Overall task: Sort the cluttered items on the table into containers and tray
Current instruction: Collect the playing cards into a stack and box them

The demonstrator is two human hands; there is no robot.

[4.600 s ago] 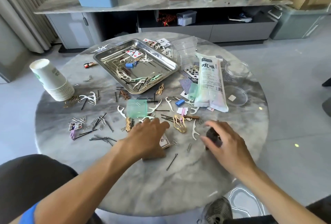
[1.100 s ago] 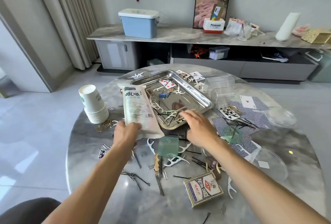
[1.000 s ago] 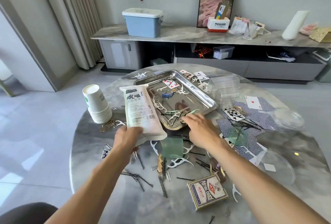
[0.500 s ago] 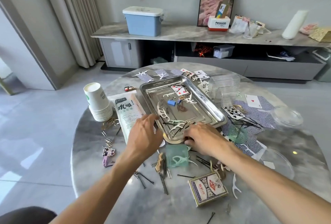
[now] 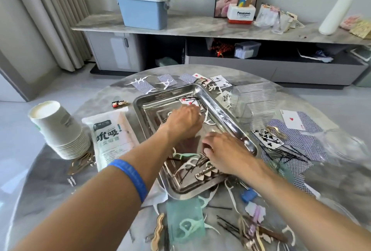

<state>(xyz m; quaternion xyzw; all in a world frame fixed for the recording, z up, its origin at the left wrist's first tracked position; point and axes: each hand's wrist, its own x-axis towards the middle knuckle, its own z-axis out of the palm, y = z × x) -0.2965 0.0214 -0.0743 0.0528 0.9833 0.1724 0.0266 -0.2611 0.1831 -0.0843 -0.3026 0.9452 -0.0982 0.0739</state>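
The steel tray point(image 5: 224, 114) is lying at the middle of the round marble table point(image 5: 50, 186), tilted diagonally, with its near corner toward the person. It is holding a mixed load: a red-suited playing card point(image 5: 187, 101) at the far end, white floss picks point(image 5: 208, 120) mid-tray, and a pile of black hairpins and a metal clip point(image 5: 206, 173) at the near corner.

Both hands are working inside the tray. The left hand point(image 5: 183, 122) is reaching toward the card with its fingers bent downward; the fingertips are facing away from the camera, so whether they are pinching anything cannot be told. The right hand point(image 5: 222, 150) is hovering over the near pile with fingers curled; its grasp cannot be told either.

Handling judgement: the card is thin, light and flexible, and is lying flat on slick steel, so it is best slid to the tray wall and lifted by an edge. The floss picks are light and stiff; taking them by the handle is advisable. The hairpins are thin and tangle readily, so they are better pinched as a bundle.

Outward from the tray, a straw packet point(image 5: 110, 140) and a stack of paper cups point(image 5: 58, 130) are lying to the left, and clear plastic containers point(image 5: 253, 100) and scattered blue-backed cards point(image 5: 301, 144) to the right. A green translucent box point(image 5: 184, 218) is sitting near the front edge.

Motion blur is obscuring the front-edge items, and the forearms are covering part of the tray floor.
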